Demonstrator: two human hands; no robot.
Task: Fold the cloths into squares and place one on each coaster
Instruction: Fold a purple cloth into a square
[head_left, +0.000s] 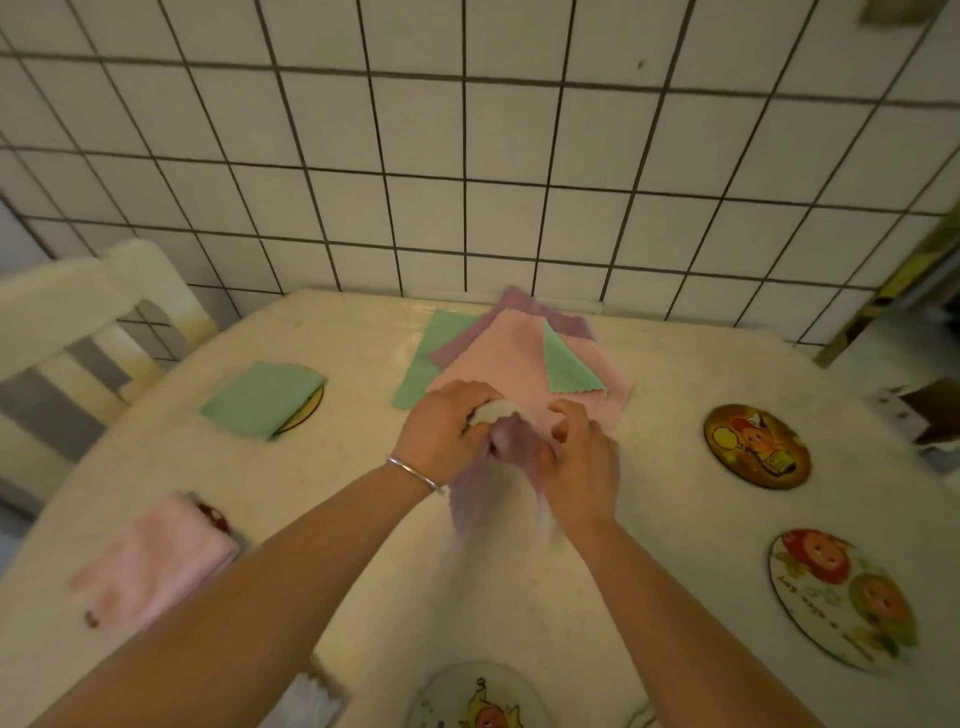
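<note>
Both hands sit at bench centre, working a lilac cloth (488, 488). Left hand (447, 431) has fingers curled round a bunched bit of it; a bangle (413, 472) sits on that wrist. Right hand (579, 467) pinches the cloth's other side, fingers curled in. The cloth hangs blurred below both hands, so whether it touches the bench (519, 597) is unclear.

Stack of unfolded cloths lies just past the hands, against the tiled wall (467, 156): pink cloth (498, 364) on top, a green corner (569, 366) folded over it, purple cloth (524, 306) and green cloth (434, 353) showing underneath.

Done so far:
- folded green square (262, 397) on a coaster (309, 408), far left; coaster rim shows at its right edge
- folded pink square (156, 561) near left, a dark coaster edge (213, 514) peeking out at its far side

Bare coasters:
- round brown one (757, 446), far right
- pale one with cartoon faces (841, 597), near right
- another (478, 699) at the bottom edge, cut off by the frame

White chair (78, 322) stands left of the bench.
</note>
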